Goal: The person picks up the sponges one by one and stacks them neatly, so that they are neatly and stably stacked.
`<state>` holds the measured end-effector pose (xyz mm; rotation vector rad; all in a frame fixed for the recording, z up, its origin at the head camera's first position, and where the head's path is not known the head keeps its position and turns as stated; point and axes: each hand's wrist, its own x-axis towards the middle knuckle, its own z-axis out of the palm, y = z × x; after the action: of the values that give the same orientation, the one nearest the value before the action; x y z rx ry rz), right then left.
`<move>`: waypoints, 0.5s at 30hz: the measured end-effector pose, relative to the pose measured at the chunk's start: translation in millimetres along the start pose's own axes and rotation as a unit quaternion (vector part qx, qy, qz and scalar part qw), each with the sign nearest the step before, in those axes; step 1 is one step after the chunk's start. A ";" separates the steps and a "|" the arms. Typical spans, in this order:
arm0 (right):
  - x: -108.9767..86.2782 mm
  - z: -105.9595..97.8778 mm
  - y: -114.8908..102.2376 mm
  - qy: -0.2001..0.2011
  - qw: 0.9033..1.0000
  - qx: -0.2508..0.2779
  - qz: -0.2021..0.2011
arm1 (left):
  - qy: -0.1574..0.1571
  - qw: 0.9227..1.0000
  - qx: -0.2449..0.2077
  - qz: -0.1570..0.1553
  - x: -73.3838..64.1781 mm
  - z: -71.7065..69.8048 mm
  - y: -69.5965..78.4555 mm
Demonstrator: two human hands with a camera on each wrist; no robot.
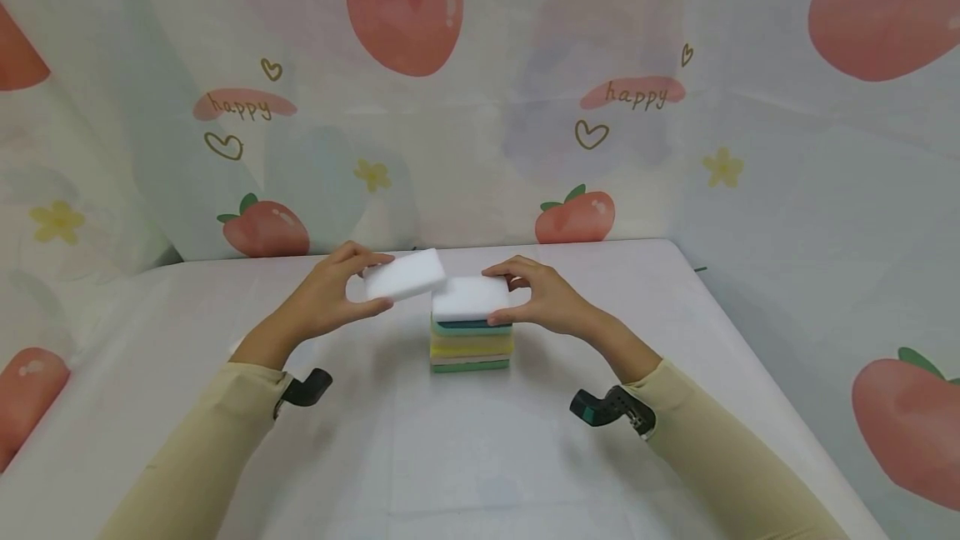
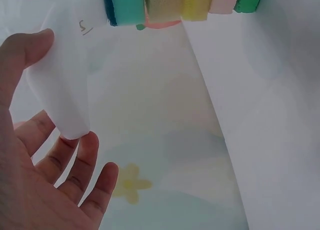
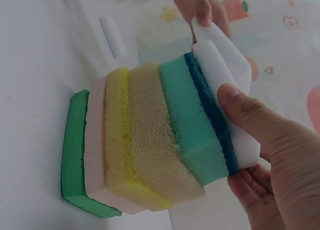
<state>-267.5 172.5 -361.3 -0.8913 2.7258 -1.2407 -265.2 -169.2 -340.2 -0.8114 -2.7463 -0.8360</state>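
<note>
My left hand pinches a white sponge block between thumb and fingers, tilted and raised just left of a sponge stack. A second white sponge block lies on top of that stack, and my right hand grips its right end. Under it, in the right wrist view, come a teal sponge with a dark blue scouring layer, a tan sponge, a yellow layer, a pink layer and a green block at the bottom. The two white blocks overlap in that view.
The stack stands on a white-covered table. A white object lies on the table beyond the stack in the right wrist view. Behind rises a cloth backdrop printed with fruit and hearts. Black wrist cameras stick out from both sleeves.
</note>
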 end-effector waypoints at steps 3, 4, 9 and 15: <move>-0.1 -0.2 -0.5 0.001 1.000 -0.002 0.000 | 0.001 1.000 -0.003 0.010 1.4 -0.4 2.1; 0.3 -0.3 -0.1 0.001 1.000 -0.004 0.001 | 0.001 1.000 -0.003 0.013 1.9 -0.6 3.2; 0.2 -0.7 -0.3 0.002 1.000 -0.003 0.000 | -0.007 1.000 -0.003 0.016 4.6 -1.2 10.0; -0.2 -0.1 1.3 0.001 1.000 0.006 -0.003 | -0.010 1.000 -0.014 0.024 6.3 2.1 12.8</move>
<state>-268.0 173.3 -362.2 -0.8970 2.7162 -1.2587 -263.5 -156.2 -334.2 -0.8933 -2.7269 -0.8620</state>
